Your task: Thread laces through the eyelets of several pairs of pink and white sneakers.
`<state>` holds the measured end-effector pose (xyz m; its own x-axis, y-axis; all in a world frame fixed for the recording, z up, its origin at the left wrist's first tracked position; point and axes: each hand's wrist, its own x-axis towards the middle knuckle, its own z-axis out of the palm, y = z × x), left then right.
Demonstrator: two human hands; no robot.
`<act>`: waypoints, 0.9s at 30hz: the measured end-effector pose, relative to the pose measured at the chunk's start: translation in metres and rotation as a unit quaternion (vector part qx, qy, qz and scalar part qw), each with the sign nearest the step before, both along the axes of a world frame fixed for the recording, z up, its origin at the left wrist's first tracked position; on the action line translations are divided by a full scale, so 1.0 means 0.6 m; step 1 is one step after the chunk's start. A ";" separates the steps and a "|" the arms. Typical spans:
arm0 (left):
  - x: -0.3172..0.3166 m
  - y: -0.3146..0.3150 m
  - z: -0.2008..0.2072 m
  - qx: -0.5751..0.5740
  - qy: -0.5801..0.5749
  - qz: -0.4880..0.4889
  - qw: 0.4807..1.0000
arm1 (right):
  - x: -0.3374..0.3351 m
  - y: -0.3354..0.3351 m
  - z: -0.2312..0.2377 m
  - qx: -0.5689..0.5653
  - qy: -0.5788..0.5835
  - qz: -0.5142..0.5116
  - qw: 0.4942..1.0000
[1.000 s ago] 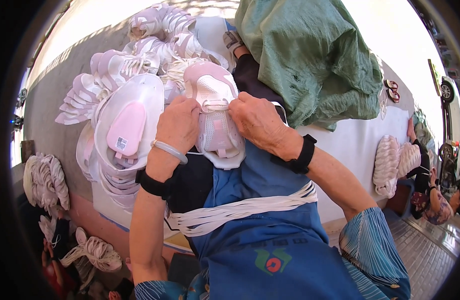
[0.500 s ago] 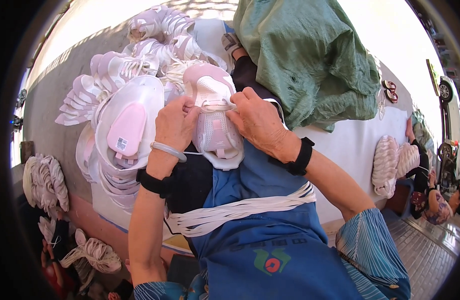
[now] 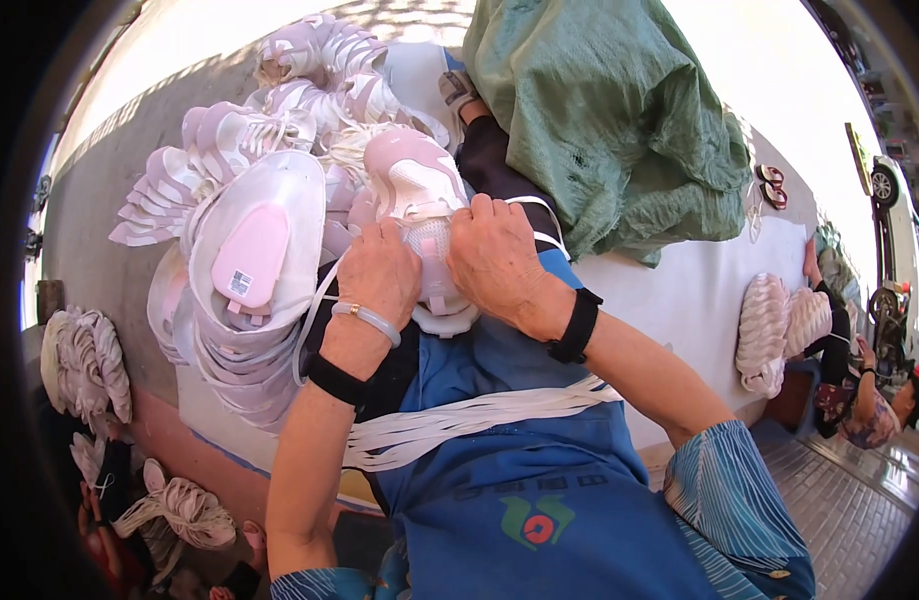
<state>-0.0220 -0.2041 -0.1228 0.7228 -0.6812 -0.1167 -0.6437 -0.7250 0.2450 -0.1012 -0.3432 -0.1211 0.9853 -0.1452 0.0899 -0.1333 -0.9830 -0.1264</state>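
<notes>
A pink and white shoe upper (image 3: 437, 262) lies over my lap, its toe end pointing away from me. My left hand (image 3: 381, 262) is closed on its left edge, and my right hand (image 3: 491, 258) is closed on its right edge. Both sets of fingertips are turned in at the eyelet edges and partly hidden. A white lace (image 3: 315, 312) hangs in a loop beside my left hand; another white lace length (image 3: 545, 208) runs out past my right hand. Across my blue apron (image 3: 519, 480) lies a bundle of white laces (image 3: 469, 425).
Stacked shoe uppers (image 3: 241, 330) stand at my left, with more piled uppers (image 3: 324, 60) beyond. A large green sack (image 3: 609, 120) bulges at the far right. Another person (image 3: 879, 405) sits at the right beside stacked uppers (image 3: 764, 335). Further upper bundles (image 3: 84, 365) lie at the left.
Both hands have come closer together and turned knuckles up over the upper's middle. A white lace loop now shows left of my left hand. The lace bundle has shifted slightly.
</notes>
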 end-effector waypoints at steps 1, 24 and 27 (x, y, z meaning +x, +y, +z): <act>-0.001 -0.001 -0.003 -0.001 0.000 0.000 1.000 | 0.000 -0.005 -0.004 0.025 -0.002 0.014 1.000; 0.001 0.000 0.009 -0.094 0.059 -0.008 0.994 | 0.024 -0.018 0.022 -0.059 -0.102 0.207 0.971; 0.015 0.022 -0.020 -0.125 0.074 -0.032 0.989 | 0.007 0.021 0.062 0.144 -0.102 0.220 0.959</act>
<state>-0.0130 -0.1911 -0.1345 0.6649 -0.7459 -0.0396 -0.6304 -0.5888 0.5060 -0.0972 -0.3305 -0.0841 0.9234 0.2325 0.3053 0.3423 -0.8587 -0.3813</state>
